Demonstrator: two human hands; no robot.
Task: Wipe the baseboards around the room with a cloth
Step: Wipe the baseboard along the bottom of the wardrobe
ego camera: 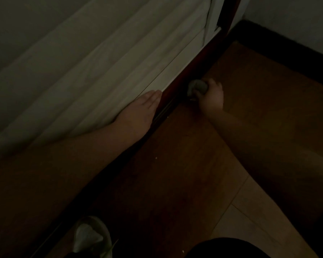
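Head view: your right hand (211,97) grips the cloth (197,87) against the baseboard (198,71), which runs toward one o'clock, while your flat, open left hand (140,110) presses back the curtain (82,71).

Small crumpled grey cloth (197,87) part. hidden inside right hand (212,96) grip. Pale shoe (90,237) cut by btm edge. Dim; detail unreadable.

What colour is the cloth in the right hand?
The cloth looks pale grey, bunched in the right hand. The head view is the only one, and it is dim.
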